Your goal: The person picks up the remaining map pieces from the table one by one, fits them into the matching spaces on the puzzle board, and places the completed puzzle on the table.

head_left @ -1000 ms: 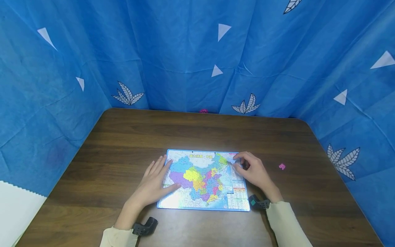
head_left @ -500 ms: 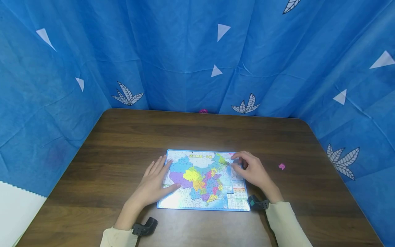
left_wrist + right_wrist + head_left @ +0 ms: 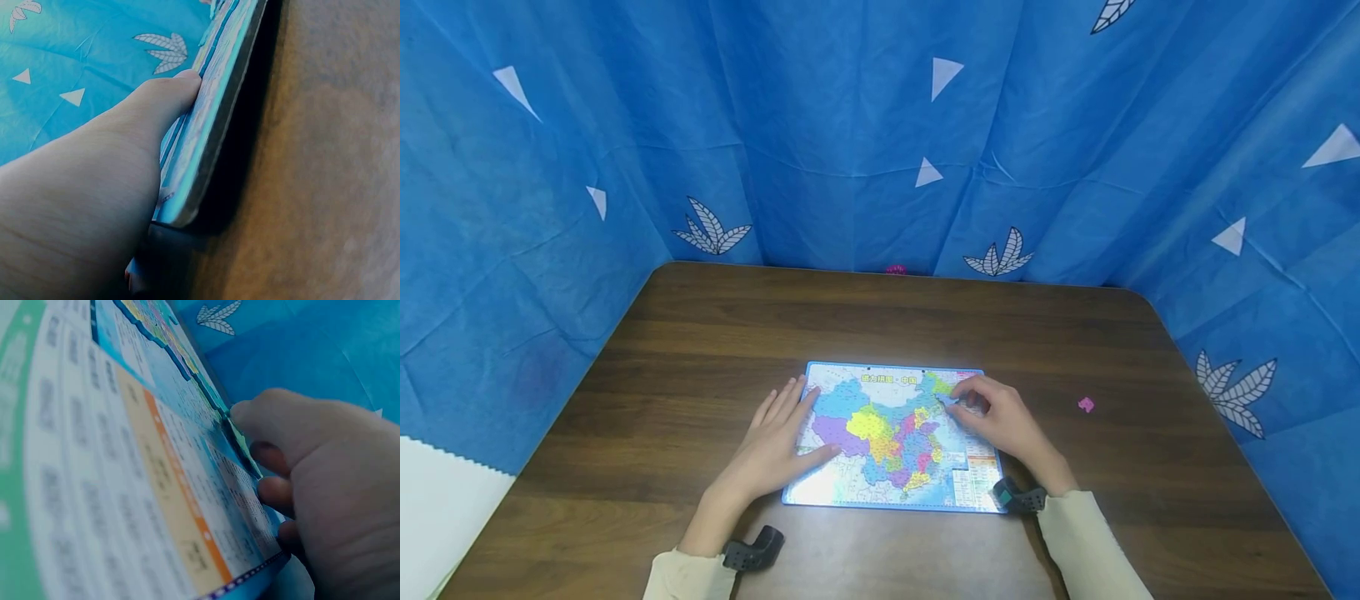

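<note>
A blue-edged magnetic map puzzle board (image 3: pixel 887 496) of China lies flat on the table, its regions in several colours. My left hand (image 3: pixel 767 442) rests over its left side with the fingers spread; in the left wrist view the thumb (image 3: pixel 178 87) lies on the board's face. At the upper right of the map my right hand (image 3: pixel 1000 417) is bent, thumb and forefinger close together. Between them is a small, thin greenish puzzle piece (image 3: pixel 239 444) with a dark edge, right at the coloured regions. The fingers partly hide it.
A small pink puzzle piece (image 3: pixel 1086 404) lies on the wooden table (image 3: pixel 760 308) to the right of the board. Blue cloth (image 3: pixel 850 125) hangs behind and at both sides. Something white (image 3: pixel 437 500) shows at the lower left.
My right hand has moved left and slightly down over the board, carrying the puzzle piece closer to the coloured regions. My left hand and the pink piece stay where they were.
</note>
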Demonstrator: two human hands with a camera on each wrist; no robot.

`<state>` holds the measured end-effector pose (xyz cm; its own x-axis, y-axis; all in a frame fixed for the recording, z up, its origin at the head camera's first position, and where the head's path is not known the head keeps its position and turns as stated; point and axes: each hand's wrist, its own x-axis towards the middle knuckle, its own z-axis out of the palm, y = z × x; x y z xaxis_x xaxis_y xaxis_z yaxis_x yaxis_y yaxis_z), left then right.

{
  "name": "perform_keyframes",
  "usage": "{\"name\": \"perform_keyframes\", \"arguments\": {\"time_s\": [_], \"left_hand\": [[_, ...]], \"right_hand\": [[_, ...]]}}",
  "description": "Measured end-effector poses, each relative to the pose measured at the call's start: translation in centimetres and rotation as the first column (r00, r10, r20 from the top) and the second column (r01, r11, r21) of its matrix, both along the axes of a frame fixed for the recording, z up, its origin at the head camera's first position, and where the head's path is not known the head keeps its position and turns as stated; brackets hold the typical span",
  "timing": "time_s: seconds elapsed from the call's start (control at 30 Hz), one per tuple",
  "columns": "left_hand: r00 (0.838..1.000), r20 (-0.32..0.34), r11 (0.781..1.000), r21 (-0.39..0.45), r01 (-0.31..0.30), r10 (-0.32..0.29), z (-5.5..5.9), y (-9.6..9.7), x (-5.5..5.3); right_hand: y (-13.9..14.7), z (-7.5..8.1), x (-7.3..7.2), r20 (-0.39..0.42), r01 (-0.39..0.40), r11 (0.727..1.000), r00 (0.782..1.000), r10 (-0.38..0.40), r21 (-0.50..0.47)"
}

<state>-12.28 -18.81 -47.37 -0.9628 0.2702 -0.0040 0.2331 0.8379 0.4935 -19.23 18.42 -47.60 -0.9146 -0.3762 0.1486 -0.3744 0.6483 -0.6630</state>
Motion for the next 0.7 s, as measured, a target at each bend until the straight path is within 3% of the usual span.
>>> {"name": "perform_keyframes", "arguments": {"time_s": [0.3,0.7], "left_hand": [[1.0,-0.002,1.0,-0.001,0.002,-0.002,0.01,-0.02,0.02],[1.0,-0.008,1.0,-0.007,0.002,-0.003,0.07,0.0,0.01]], "right_hand": [[0.06,-0.37,-0.17,-0.048,-0.03,0.999,0.998,0.031,0.012],[0.04,-0.19,-0.11,-0.012,-0.042,0.999,0.999,0.042,0.019]]}}
